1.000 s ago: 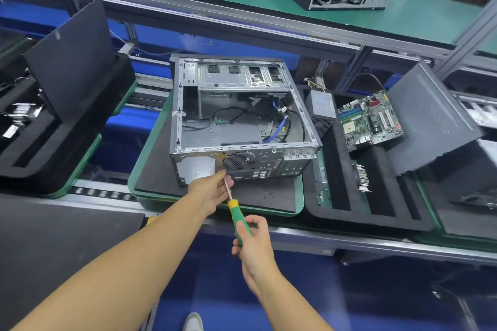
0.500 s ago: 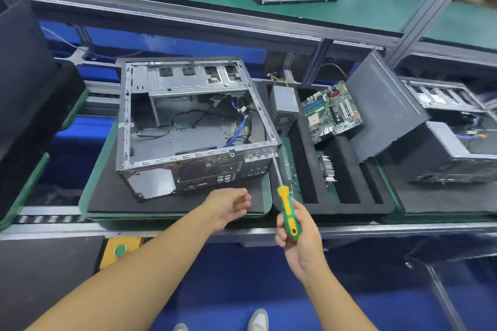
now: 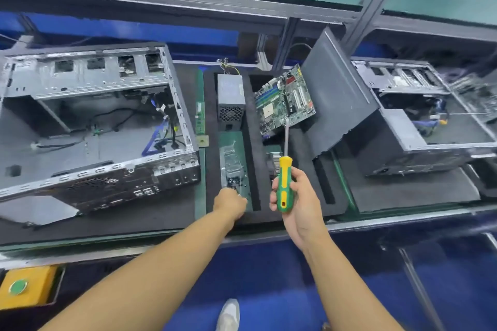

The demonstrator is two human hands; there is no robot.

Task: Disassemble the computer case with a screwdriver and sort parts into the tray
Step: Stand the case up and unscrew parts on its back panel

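Observation:
The open grey computer case lies on a black mat at the left, with cables inside. Right of it sits the black foam tray, which holds a power supply, a motherboard and a leaning dark side panel. My left hand hangs knuckles up over the tray's green screw compartment, just in front of a pile of small screws; its fingertips are hidden. My right hand grips the green and yellow screwdriver upright over the tray.
A memory stick lies in the slot between case and tray. A second open case stands at the right. A yellow box with a green button sits at the lower left. A metal frame post rises behind the tray.
My left hand left the back of the case and moved right to the tray's screw compartment. My right hand carried the screwdriver right, over the tray. The view swung right.

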